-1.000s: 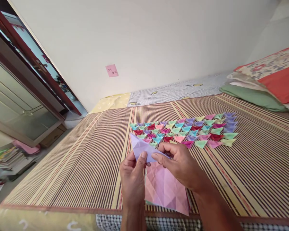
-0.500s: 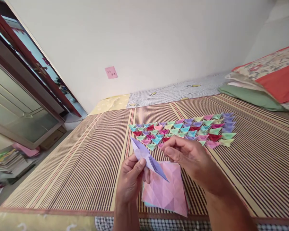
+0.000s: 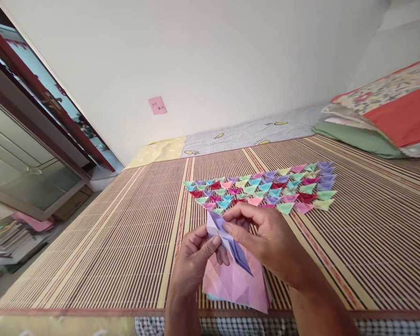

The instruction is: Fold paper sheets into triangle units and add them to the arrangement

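Note:
A purple sheet of origami paper (image 3: 227, 239), partly folded into a long pointed shape, is held tilted above the mat. My left hand (image 3: 196, 259) pinches its lower left side, thumb on top. My right hand (image 3: 262, 235) grips its upper right edge between thumb and fingers; some fingertips are behind the paper. Below lies a stack of creased square papers (image 3: 234, 289), pink on top, with other colours peeking out at the edges. Beyond the hands, rows of small folded paper pieces (image 3: 262, 186) in many colours stand on the mat.
A striped bamboo mat (image 3: 126, 242) covers the bed. Folded bedding (image 3: 399, 116) is piled at the right by the wall. A pink note (image 3: 157, 105) is stuck on the wall. At the left are a doorway and stacked books (image 3: 10, 235).
My right hand has moved left and down from beside the purple paper and now grips it. The paper has turned slightly, and the view has shifted a little.

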A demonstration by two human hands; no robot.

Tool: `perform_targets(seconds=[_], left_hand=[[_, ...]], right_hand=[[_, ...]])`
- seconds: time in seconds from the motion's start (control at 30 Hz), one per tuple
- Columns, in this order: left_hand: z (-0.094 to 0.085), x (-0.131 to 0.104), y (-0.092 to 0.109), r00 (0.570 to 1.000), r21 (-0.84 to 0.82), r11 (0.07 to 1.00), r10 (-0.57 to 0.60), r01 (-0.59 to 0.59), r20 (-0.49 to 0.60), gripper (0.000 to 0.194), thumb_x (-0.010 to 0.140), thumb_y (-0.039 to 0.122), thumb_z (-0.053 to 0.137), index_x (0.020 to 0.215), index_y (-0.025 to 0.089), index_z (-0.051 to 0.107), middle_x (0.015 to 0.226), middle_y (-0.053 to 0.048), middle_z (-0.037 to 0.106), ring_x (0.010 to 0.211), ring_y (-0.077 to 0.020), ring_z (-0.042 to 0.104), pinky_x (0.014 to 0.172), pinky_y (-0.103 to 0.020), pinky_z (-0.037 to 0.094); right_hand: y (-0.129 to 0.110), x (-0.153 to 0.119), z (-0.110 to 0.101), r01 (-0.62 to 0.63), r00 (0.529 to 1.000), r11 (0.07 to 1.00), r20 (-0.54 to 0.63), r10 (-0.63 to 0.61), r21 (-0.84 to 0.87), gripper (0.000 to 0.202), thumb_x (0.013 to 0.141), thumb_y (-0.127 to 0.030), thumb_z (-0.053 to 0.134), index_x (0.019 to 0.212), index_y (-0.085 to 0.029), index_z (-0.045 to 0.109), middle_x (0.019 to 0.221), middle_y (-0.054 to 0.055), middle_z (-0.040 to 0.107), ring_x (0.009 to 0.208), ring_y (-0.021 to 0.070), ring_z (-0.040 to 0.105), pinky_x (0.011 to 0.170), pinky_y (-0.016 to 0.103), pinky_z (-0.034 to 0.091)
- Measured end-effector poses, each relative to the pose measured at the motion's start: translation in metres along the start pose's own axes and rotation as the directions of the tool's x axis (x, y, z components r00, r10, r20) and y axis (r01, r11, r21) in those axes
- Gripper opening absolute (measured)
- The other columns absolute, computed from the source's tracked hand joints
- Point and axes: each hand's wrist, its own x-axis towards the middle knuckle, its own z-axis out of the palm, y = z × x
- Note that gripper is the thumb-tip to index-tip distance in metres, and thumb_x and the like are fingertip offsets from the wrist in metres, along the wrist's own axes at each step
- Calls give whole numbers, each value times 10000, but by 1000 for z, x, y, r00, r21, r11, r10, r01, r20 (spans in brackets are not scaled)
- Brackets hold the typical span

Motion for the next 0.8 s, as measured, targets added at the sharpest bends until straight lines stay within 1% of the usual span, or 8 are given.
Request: perform_targets(seconds=[0.1,0.2,0.37,0.47,0.53,0.67,0.73,0.8], left_hand=[[-2,1,0,1000,9,1000,12,-12,-6,121,943,266,715,915,151,691,639,-16,699,565,-119,628,603,-217,479],[-4,0,1,1000,14,1000,19,-19,11,154,961,279,696,887,147,671,636,-25,711,551,-121,641,595,-216,486],[-7,-3,4,998,-42,999,19,-17,55,228,965,319,694,826,138,677,607,-40,720,536,-128,653,583,-214,486],[-8,-4,6,999,-72,997,10,-8,37,220,952,313,711,826,134,690,595,-42,721,533,-125,656,572,-202,485],[-7,-3,7,1000,-59,998,10,-9,23,215,944,302,721,819,130,697,590,-42,720,529,-119,654,569,-195,487],[-2,0,8,1000,-76,997,12,-12,1,217,913,325,758,832,132,701,582,-27,699,507,-112,636,539,-190,478],[2,2,6,999,-120,993,17,-22,-44,212,895,340,777,878,143,704,566,1,666,493,-106,612,528,-190,468],[5,4,4,992,-157,987,25,-45,-127,223,898,367,771,900,154,702,570,23,633,494,-96,578,537,-196,464]], right_hand=[[1,1,-1,0,999,1000,36,1,-16,114,862,-133,664,822,-198,749,715,-17,685,655,135,582,601,262,451],[6,2,-4,-22,997,1000,70,22,1,140,856,-109,642,783,-191,729,696,-21,661,634,125,541,585,263,417],[19,6,-9,-95,984,970,169,58,223,117,889,-245,692,789,-185,705,742,-7,657,685,131,565,627,262,432],[22,7,-8,-113,978,955,199,59,273,138,879,-278,728,783,-185,693,723,-19,629,665,121,546,621,255,422],[21,7,-4,-102,979,966,195,56,239,155,870,-273,742,763,-183,677,701,-28,600,648,116,515,606,253,405],[17,6,6,-44,991,985,134,22,164,247,889,-261,729,687,-188,608,643,-50,518,613,106,440,566,249,354],[16,6,12,-22,995,982,100,3,189,241,909,-251,705,697,-195,605,638,-52,521,601,105,443,556,247,353],[16,6,17,4,999,977,36,-12,214,213,914,-240,693,718,-201,617,639,-53,529,588,106,446,543,245,354]])
